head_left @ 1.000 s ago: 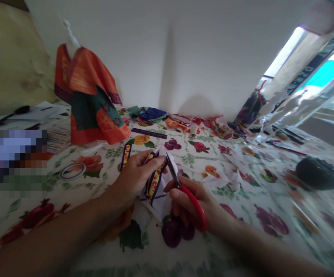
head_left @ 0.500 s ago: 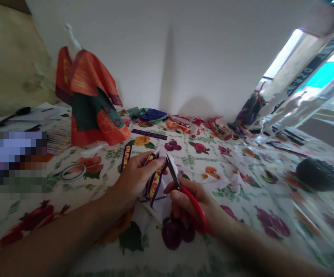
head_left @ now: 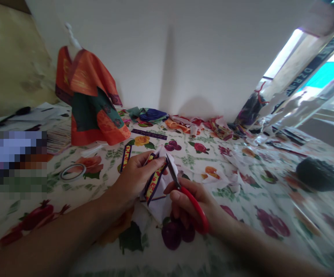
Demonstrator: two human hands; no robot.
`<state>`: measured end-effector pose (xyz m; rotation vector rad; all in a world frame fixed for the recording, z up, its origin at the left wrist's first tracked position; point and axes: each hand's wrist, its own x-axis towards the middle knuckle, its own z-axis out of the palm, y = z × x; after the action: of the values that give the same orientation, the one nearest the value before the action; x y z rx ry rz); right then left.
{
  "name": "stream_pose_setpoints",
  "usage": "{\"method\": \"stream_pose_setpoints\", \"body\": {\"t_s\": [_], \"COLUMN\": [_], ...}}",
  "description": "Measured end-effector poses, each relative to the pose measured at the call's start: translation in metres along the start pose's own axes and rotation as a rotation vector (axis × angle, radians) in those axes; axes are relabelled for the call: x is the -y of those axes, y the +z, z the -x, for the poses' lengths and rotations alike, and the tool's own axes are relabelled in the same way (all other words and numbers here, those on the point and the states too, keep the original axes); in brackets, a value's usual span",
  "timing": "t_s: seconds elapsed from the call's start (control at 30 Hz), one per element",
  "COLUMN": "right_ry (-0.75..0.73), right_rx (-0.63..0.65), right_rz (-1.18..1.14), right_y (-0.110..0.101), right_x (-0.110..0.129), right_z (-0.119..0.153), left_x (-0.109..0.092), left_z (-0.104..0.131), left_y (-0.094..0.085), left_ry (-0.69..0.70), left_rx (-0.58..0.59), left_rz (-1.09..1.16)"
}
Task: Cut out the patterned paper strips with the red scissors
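My left hand [head_left: 139, 171] pinches a yellow and red patterned trim strip [head_left: 155, 182] with dark edges, together with a piece of white fabric [head_left: 158, 209]. The strip's lower end hangs over the white fabric. In my right hand [head_left: 194, 196] is a pair of scissors [head_left: 194, 206] with red handles. Their blades point up and away, and the tips lie close beside my left thumb at the strip's upper end. Whether the blades touch the strip I cannot tell. A second patterned strip [head_left: 126, 158] lies on the table just beyond my left hand.
A small mannequin [head_left: 90, 96] in an orange and green robe stands at the back left. A roll of tape [head_left: 73, 172] lies left of my hands. Fabric scraps [head_left: 190, 125] line the wall. At right is a black bundle [head_left: 319, 175]. A floral cloth [head_left: 97, 261] covers the table.
The hanging end of the patterned strip has shifted slightly and now lies straighter and flatter. Both hands and the scissors stay in nearly the same place.
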<state>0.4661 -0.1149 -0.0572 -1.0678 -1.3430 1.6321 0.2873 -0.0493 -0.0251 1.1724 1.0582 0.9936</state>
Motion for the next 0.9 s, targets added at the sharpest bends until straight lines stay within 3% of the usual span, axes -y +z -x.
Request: {"method": "stream_pose_setpoints", "body": {"t_s": [0.9], "right_ry": [-0.014], "right_rx": [-0.017], "right_rz": [0.005], "right_y": [-0.0004], "right_x": [-0.0055], "right_z": [0.0002], "left_x": [0.0013], "left_z": [0.0010], "left_y": [0.0004], "left_ry": [0.000], "left_rx": [0.002], "left_rz": [0.016]}}
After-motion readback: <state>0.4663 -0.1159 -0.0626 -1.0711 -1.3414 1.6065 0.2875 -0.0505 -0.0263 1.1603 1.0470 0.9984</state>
